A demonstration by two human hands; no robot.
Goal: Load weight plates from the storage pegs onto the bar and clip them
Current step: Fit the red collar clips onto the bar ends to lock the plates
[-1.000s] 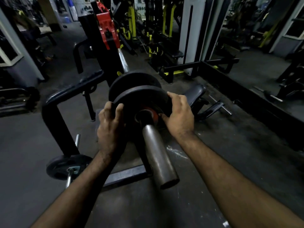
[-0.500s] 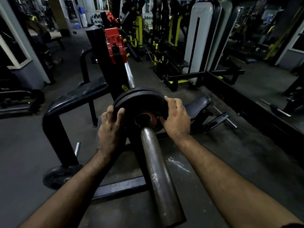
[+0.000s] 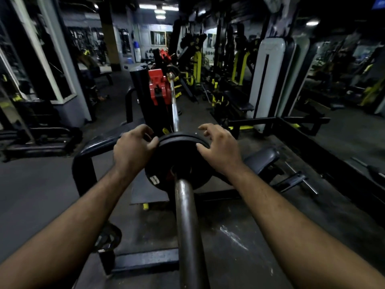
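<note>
— Plates first: where are they now?

— Two black round iron weight plates (image 3: 177, 161) sit on the thick grey steel sleeve of the bar (image 3: 188, 222), far from its free end, close against each other. The thin chrome shaft (image 3: 174, 109) runs away from me to the red rack hook (image 3: 158, 88).

— And your hands?

— My left hand (image 3: 133, 150) rests at the upper left rim, fingers (image 3: 151, 142) curled over the edge. My right hand (image 3: 220, 148) touches the upper right rim with the thumb; its other fingers are spread and loose, they grasp nothing.

— How to do this step well?

— I think the plates should be pressed flat to the collar, both hands pushing evenly, so no gap stays between them. Then the clip goes tight against the outer plate. I see no clip on the sleeve yet, so this part is not done.

— Any more plates?

— One small dark plate (image 3: 109, 237) hangs on a low peg by the black frame (image 3: 83, 167).
</note>
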